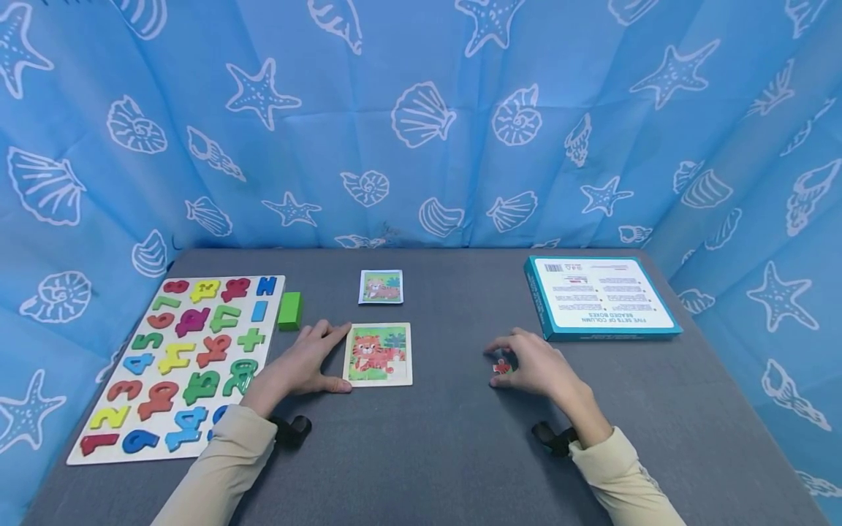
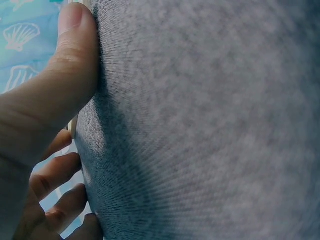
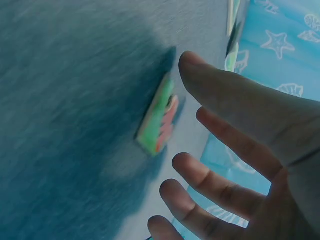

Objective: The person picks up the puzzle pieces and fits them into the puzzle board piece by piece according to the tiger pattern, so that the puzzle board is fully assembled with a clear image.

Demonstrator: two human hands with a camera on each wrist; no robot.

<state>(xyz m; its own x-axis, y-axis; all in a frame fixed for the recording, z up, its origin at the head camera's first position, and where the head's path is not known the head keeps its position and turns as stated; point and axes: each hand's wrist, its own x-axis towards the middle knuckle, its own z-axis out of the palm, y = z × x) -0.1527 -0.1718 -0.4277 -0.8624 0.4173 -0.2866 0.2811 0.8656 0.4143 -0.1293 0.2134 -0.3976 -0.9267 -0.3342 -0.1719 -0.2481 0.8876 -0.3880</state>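
In the head view my left hand (image 1: 299, 361) holds the left side of a small wooden jigsaw puzzle board (image 1: 378, 376), its index finger at the upper corner and its thumb at the lower corner. The board shows an orange tiger on green, with a bare gap at its lower right. The left wrist view has the thumb (image 2: 75, 55) against the board's edge, most of the board hidden. My right hand (image 1: 536, 365) hovers with parted fingers around a red and green puzzle piece (image 3: 159, 120), which lies on the grey cloth apart from the fingertips.
A picture card with a similar animal (image 1: 381, 286) lies behind the board. On the left are a white number board (image 1: 153, 321) with coloured numerals and a green block (image 1: 289, 311). A teal-edged box (image 1: 601, 298) lies at the back right. A blue curtain (image 1: 421, 175) hangs behind.
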